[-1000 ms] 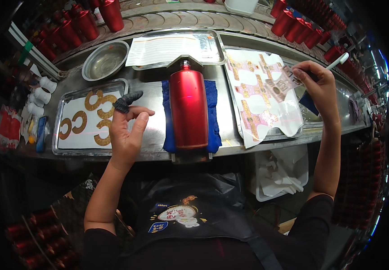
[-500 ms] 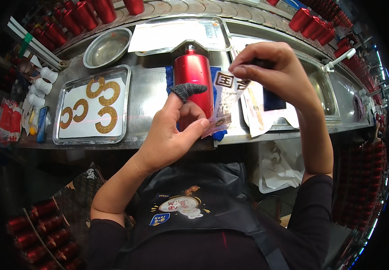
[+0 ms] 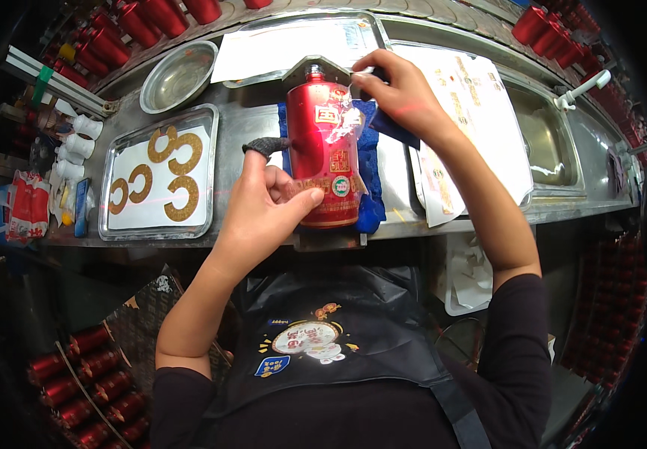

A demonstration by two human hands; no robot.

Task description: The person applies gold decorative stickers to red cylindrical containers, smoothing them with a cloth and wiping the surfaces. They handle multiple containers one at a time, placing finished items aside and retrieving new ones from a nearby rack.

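Observation:
A shiny red bottle [image 3: 307, 161] lies on its back in a metal holder, neck pointing away from me. Over its face rests a thin clear decal film [image 3: 359, 161] with gold characters and a small green round mark. My left hand [image 3: 267, 198], a dark grey knitted cover on one finger, pinches the film's lower left corner near the bottle's base. At the top right edge, beside the bottle's shoulder, my right hand [image 3: 398, 93] pinches the film between thumb and finger. A dark blue flat piece [image 3: 394, 129] shows under that palm; whether it is gripped I cannot tell.
Left lies a steel tray [image 3: 213, 161] with gold C-shaped pieces on white paper, a metal bowl [image 3: 179, 75] behind it. A blue cloth [image 3: 369, 202] is under the bottle. White decal sheets [image 3: 480, 142] and a sink [image 3: 546, 153] are right. Red bottles [image 3: 140, 26] line the back.
The film, held up beside the bottle before, now lies along its face. My right hand has moved left and away from me, down to the bottle's shoulder; my left hand has shifted slightly left.

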